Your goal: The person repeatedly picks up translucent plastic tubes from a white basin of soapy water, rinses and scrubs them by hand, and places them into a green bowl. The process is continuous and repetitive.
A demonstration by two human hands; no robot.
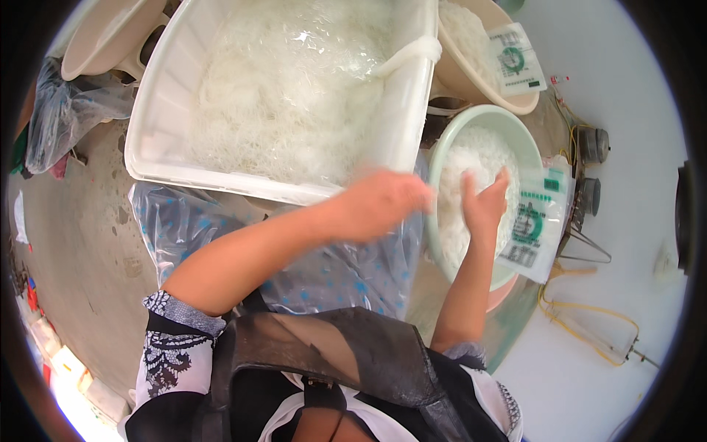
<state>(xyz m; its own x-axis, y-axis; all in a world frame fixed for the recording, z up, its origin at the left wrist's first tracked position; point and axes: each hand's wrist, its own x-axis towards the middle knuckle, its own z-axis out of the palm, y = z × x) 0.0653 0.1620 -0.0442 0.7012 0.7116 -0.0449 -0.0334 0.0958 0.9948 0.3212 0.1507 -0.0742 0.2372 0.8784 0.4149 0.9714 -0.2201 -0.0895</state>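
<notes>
A large white plastic tub (409, 132) stands before me, holding pale noodle-like strands (287, 121) in water. To its right is a pale green plastic basin (442, 138) with fine white noodle-like strands (480, 146) in it. My left hand (389, 201), blurred and with its fingers bent, is between the tub's near corner and the basin's rim. Whether it holds anything cannot be seen. Over the basin, my right hand (486, 201) has its thumb and a finger apart, with strands just beyond them. Nothing plainly sits in its grasp.
Printed plastic bags (533, 221) overlap the green basin's right side. A beige basin (525, 105) behind holds more strands and another printed bag (516, 61). White cloth-like material (411, 55) drapes over the tub's rim. A blue-spotted plastic sheet (353, 271) spreads before my body. Yellow cords (596, 308) are on the right.
</notes>
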